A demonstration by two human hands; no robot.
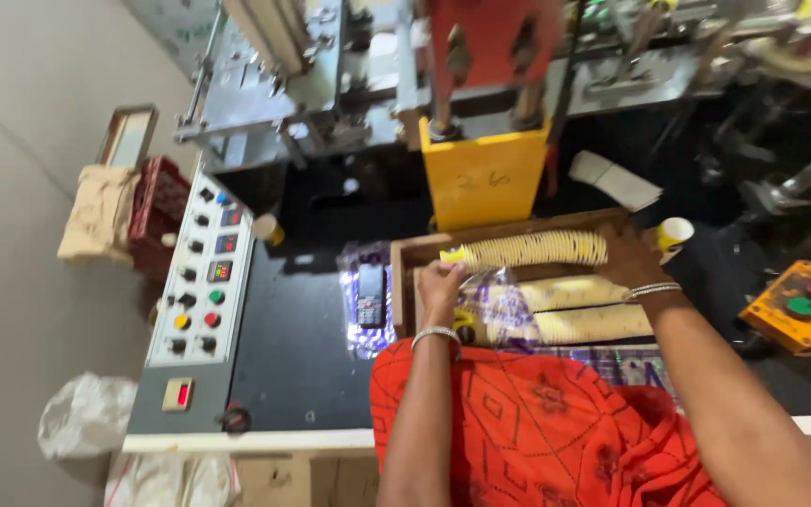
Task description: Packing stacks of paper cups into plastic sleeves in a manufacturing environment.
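A long row of stacked pale yellow paper plates point(532, 250) lies on its side in a wooden tray point(407, 272) on the black machine table. My left hand point(440, 284) grips the row's left end, and my right hand point(627, 261) presses its right end. Two more plate rows point(570, 294) lie nearer me, partly in clear printed plastic wrap point(499, 310). Both wrists wear silver bangles. Orange patterned cloth point(537, 422) covers my lap below.
A mobile phone point(370, 296) rests on a plastic bag left of the tray. A grey control panel point(201, 282) with coloured buttons sits at the left. A yellow press block point(483, 176) stands behind the tray. An orange button box point(798, 305) sits at the right.
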